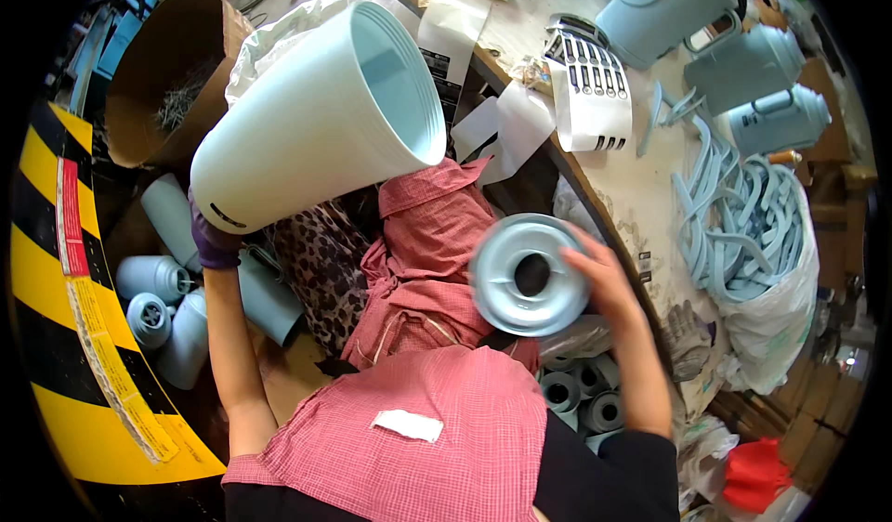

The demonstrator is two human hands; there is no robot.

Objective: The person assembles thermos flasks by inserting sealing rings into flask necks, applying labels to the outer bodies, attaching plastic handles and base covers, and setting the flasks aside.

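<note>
Tilted across my lap is a large pale-blue plastic jug body (297,123), its ribbed open end pointing up and to the right. My left hand (216,241), in a purple glove, grips it by its lower left end; the body hides most of those fingers. Over my right thigh, a round pale-blue jug neck piece (506,294) with a dark hole in its middle is held at its right rim by my bare right hand (609,276). The two parts are apart. Slight blur lies over the neck piece and my right hand.
A worktable (623,197) on my right carries finished jugs (669,11), a label sheet (595,104) and a bag of pale-blue handles (743,225). More neck pieces (604,411) lie below right. Jug bodies (190,336) and a cardboard drum (149,76) stand left, beside a striped barrier (56,336).
</note>
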